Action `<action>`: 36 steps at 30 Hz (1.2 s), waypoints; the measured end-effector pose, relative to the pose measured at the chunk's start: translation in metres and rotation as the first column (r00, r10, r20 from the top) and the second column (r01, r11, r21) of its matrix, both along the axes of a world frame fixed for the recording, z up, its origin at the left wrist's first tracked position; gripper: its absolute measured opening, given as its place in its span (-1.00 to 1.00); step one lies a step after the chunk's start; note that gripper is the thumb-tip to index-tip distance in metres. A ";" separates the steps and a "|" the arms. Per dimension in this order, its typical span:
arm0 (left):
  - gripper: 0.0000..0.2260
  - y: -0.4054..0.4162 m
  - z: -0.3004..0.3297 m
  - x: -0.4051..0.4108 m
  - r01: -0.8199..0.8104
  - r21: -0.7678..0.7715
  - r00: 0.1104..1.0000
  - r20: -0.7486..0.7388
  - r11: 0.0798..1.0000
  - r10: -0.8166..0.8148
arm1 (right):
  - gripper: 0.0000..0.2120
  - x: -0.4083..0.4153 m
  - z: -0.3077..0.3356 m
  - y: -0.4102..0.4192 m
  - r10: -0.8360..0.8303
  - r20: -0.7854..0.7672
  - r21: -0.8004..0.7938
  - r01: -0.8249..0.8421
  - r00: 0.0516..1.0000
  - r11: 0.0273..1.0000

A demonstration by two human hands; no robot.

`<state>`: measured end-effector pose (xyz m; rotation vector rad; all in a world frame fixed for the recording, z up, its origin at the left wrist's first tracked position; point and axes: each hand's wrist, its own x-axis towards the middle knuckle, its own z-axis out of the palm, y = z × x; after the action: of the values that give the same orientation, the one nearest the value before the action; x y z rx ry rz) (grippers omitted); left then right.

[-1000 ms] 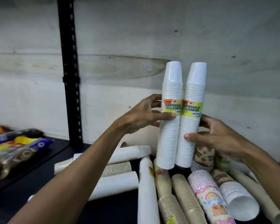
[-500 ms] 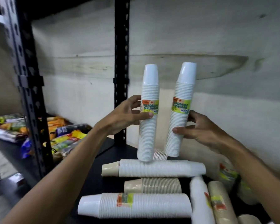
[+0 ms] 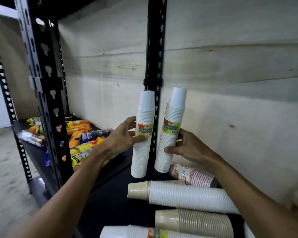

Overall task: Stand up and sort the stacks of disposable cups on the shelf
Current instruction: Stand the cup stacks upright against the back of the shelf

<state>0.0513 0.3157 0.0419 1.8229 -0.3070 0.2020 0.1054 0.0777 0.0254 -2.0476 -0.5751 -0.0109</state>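
Two tall white cup stacks with green and orange labels are upright at the back of the black shelf point(image 3: 110, 203). My left hand point(image 3: 122, 138) grips the left white stack point(image 3: 143, 148), which is nearly vertical in front of the black upright post. The right white stack point(image 3: 170, 134) leans to the right and is held at its middle by my right hand point(image 3: 187, 146). Both stacks have their lower ends at or just above the shelf. Lying flat in front are a long white stack point(image 3: 193, 196), a beige stack point(image 3: 196, 222) and a patterned stack point(image 3: 191, 174).
A black slotted post point(image 3: 154, 66) rises behind the held stacks, and another post point(image 3: 46, 100) stands at the left. Orange and yellow snack packets point(image 3: 79, 134) fill the neighbouring shelf bay. A pale wooden wall point(image 3: 230, 83) backs the shelf. Another white labelled stack point(image 3: 144, 233) lies at the bottom edge.
Both hands have carried the two white stacks to the left along the shelf, toward the black post, and set them a little apart. The view has swung left.
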 end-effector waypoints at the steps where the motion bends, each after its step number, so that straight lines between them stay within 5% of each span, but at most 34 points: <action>1: -0.44 0.001 -0.004 0.003 -0.009 -0.003 1.000 -0.009 1.000 0.009 | -0.46 0.004 -0.004 0.003 0.004 0.000 -0.013 -0.004 1.000 1.000; 22: -0.40 0.008 -0.035 0.011 -0.042 0.043 0.999 -0.019 0.998 0.043 | -0.40 0.015 -0.027 0.022 0.021 -0.088 -0.165 -0.036 0.996 0.986; 31: -0.22 0.009 -0.029 0.003 -0.088 0.037 0.995 0.045 0.995 0.086 | -0.15 0.000 -0.016 0.012 -0.029 -0.112 -0.199 0.006 0.993 0.980; 36: 0.07 0.004 -0.009 -0.012 -0.218 0.085 0.965 0.170 0.972 0.201 | -0.16 -0.021 0.003 -0.009 -0.092 -0.071 -0.232 0.073 0.993 0.970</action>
<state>0.0391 0.3193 0.0329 1.9459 -0.2392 0.4908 0.0844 0.0689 0.0288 -2.2841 -0.4569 0.0940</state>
